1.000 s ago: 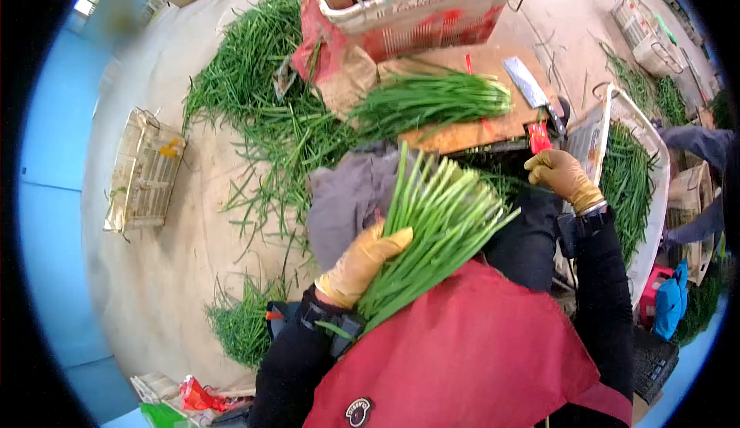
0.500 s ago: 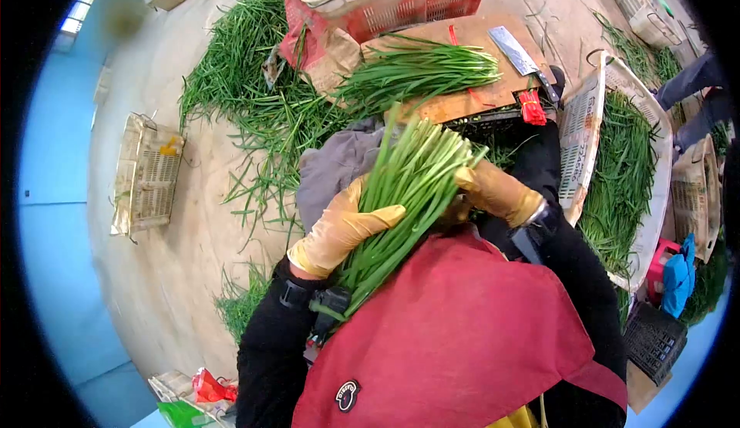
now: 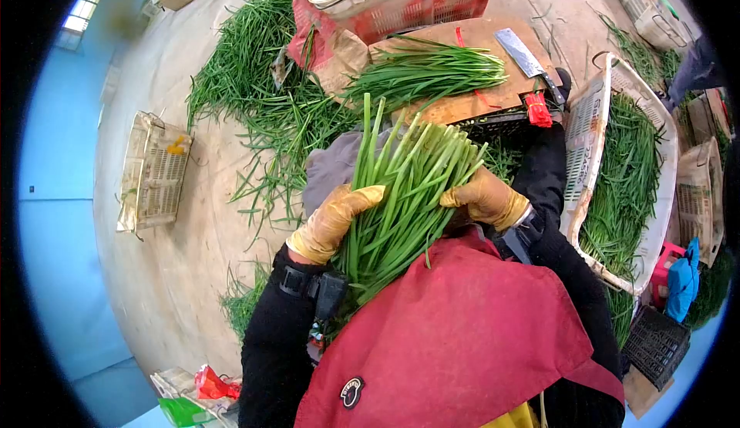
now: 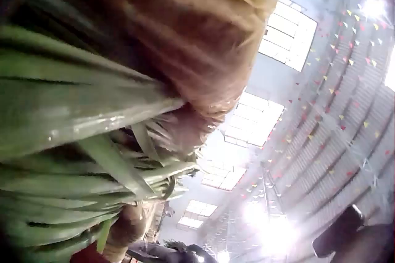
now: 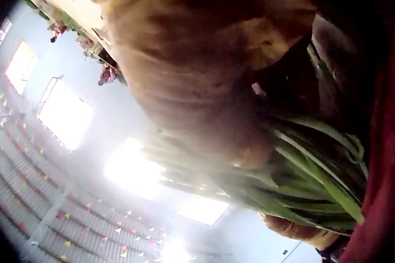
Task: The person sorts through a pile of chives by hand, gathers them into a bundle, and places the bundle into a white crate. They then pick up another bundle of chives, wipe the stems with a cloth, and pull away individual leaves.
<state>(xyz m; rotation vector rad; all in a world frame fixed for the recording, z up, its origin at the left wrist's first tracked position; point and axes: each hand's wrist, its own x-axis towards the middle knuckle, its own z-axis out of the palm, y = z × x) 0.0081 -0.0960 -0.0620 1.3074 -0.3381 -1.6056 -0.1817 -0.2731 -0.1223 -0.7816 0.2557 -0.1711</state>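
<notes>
- Head view: bunch of green stalks (image 3: 401,197) at frame centre, over the lap and above red apron (image 3: 462,328). Cut ends fanned toward 12 o'clock, tails running down toward 7 o'clock.
- Same view, left hand (image 3: 333,224) in a yellow glove at 9 o'clock of the bunch. Fingers wrapped round its left flank, thumb laid across the front, grasping it.
- Same view, right hand (image 3: 482,197) in a matching glove at 3 o'clock of the bunch. Fingers curled onto the right flank, gripping it against the left hand.
- At 12 o'clock of the bunch: wooden board (image 3: 462,108) with a second bunch (image 3: 428,72) lying flat on it. Cleaver (image 3: 520,52) at the board's 2 o'clock corner, small red bundle (image 3: 537,109) at its right edge.
- Beyond the board, further toward 12 o'clock: white-and-red crate (image 3: 401,0).
- At 3 o'clock: white basket (image 3: 590,119), tilted, full of greens.
- At 10 o'clock: loose greens (image 3: 247,81) spread on the floor. Flat basket (image 3: 154,170) at 9 o'clock, well apart from the hands.
- Left wrist view: very close, blurred. Gloved palm from 12 to 1 o'clock, pressed onto stalks filling 7 to 10 o'clock. Contact clear, single fingers not separable.
- Right wrist view: gloved hand across 12 o'clock, stalks passing under it toward 4 o'clock, apron edge at 3 o'clock. Hand closed over the stalks, fingertips hidden.
</notes>
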